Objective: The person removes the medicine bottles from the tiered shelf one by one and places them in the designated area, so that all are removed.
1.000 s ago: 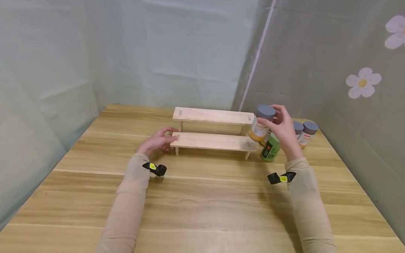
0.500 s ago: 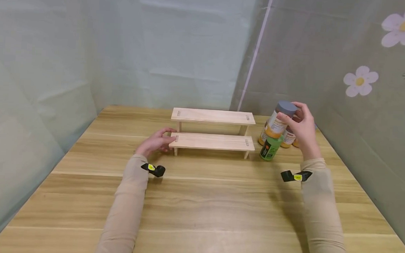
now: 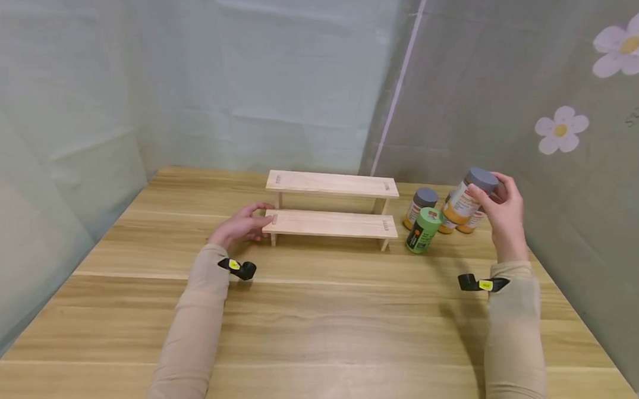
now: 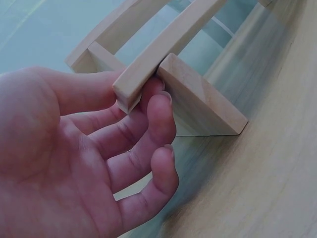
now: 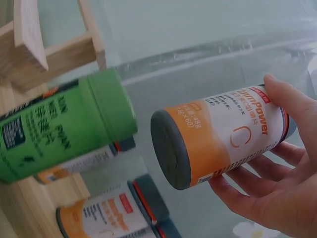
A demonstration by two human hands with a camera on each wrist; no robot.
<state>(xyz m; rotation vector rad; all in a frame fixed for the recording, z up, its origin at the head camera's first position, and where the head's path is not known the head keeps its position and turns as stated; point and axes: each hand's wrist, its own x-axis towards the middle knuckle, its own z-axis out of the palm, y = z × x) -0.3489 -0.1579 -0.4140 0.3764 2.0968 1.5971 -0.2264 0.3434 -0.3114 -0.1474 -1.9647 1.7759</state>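
My left hand (image 3: 241, 224) pinches the left end of the lower board of a two-tier wooden shelf (image 3: 329, 224). In the left wrist view, the thumb lies on top of the board (image 4: 171, 44) and curled fingers are beneath it. Toward the right side of the table, my right hand (image 3: 506, 216) grips a vitamin tablet bottle (image 3: 461, 203) with a grey lid and an orange-and-white label. That bottle is tilted and raised above others like it. The right wrist view shows its dark base (image 5: 171, 148) facing left, thumb on one side, fingers on the other.
A green bottle (image 3: 424, 231) stands just right of the shelf, with a grey-lidded bottle (image 3: 418, 207) behind it. More similar bottles (image 3: 472, 221) stand under and behind the held one, partly hidden. Curtain-like sheets (image 3: 293, 73) surround the wooden table (image 3: 314, 318).
My right hand has carried the vitamin bottle rightward, from beside the shelf's right end to over the other bottles, tilting it more. The left hand has kept its grip on the shelf.
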